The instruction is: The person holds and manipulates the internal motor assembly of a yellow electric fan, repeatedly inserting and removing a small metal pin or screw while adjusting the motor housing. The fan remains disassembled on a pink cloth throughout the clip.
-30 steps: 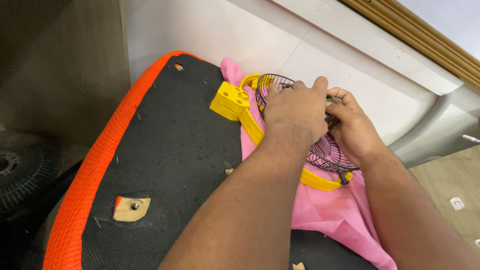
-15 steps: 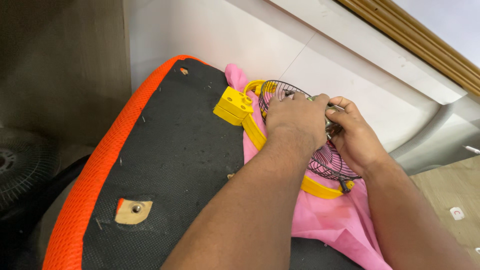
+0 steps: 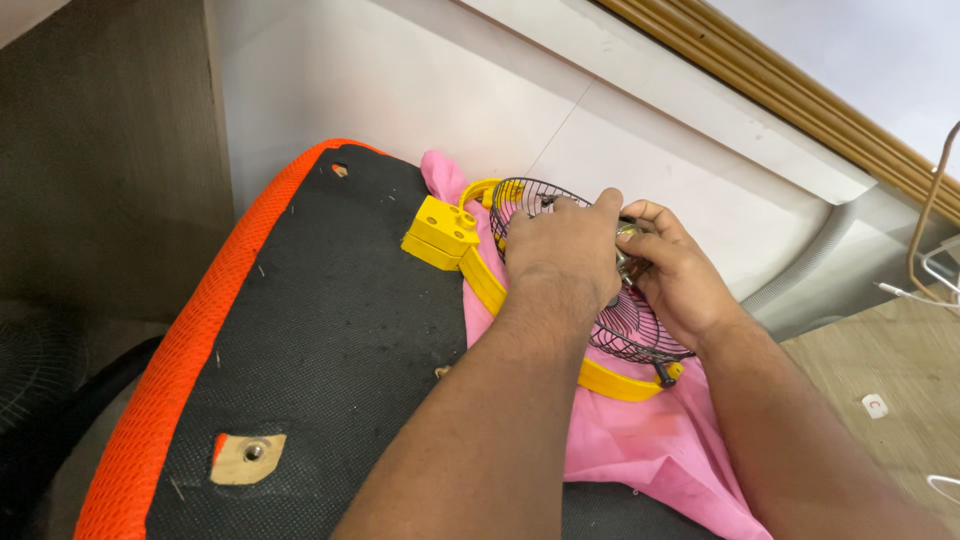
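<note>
Small black wire fan guard (image 3: 640, 335) in its yellow plastic frame (image 3: 485, 285) sits on pink cloth (image 3: 640, 450) atop the black-and-orange cushion (image 3: 320, 340). Left hand (image 3: 565, 250) presses the cage; right hand (image 3: 675, 275) pinches its hub. Looks light, bendy wires, so grab the rim.

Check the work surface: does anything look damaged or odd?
Yes. The black pad has a torn patch near its lower left, baring a tan plate with a bolt. Both hands, left hand and right hand, rest on the wire fan guard.
</note>
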